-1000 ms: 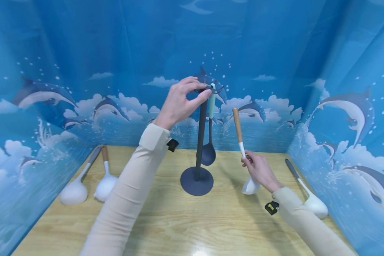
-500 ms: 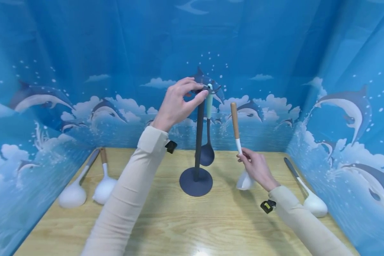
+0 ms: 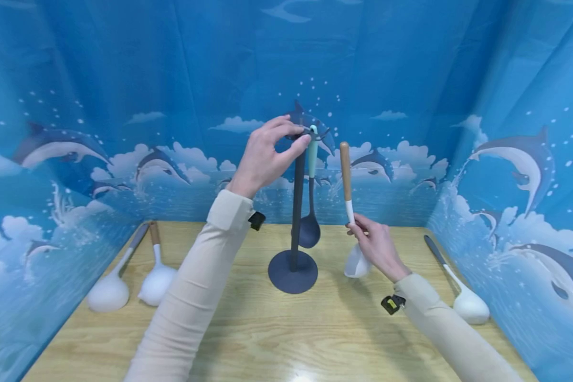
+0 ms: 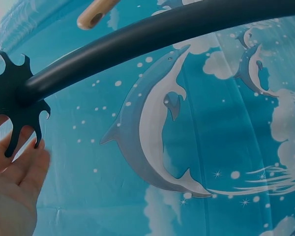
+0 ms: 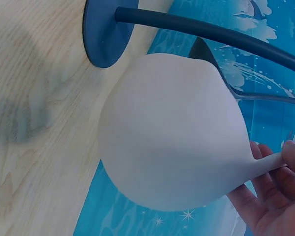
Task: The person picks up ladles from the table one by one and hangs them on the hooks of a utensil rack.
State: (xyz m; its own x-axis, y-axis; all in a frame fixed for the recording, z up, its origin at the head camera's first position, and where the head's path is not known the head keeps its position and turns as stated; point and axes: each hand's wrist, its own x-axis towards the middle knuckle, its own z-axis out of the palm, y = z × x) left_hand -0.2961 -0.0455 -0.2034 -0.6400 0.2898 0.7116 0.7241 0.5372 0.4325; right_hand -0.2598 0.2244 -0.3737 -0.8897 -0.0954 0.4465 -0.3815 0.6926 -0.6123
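Observation:
My left hand (image 3: 267,154) pinches the rim of the hooked top of a dark utensil stand (image 3: 297,201). In the left wrist view, the fingers lie against two prongs of the star-shaped hook disc (image 4: 14,83). A dark ladle (image 3: 309,232) with a mint handle hangs from the stand's right side. To the right of it, my right hand (image 3: 379,246) pinches the white neck of a ladle (image 3: 346,172) with a wooden handle. That ladle is held off the table, handle up and slightly tilted; its white bowl (image 5: 172,132) fills the right wrist view.
Two white ladles lie at the left of the wooden table (image 3: 267,334), one with a grey handle (image 3: 109,289), one with a wooden handle (image 3: 156,281). Another white ladle (image 3: 470,306) with a dark handle lies at the right. Dolphin-print curtains (image 3: 239,69) enclose the back and sides.
My right hand has carried the wooden-handled ladle leftward and slightly up, closer to the stand. The left hand has kept its hold on the stand's top.

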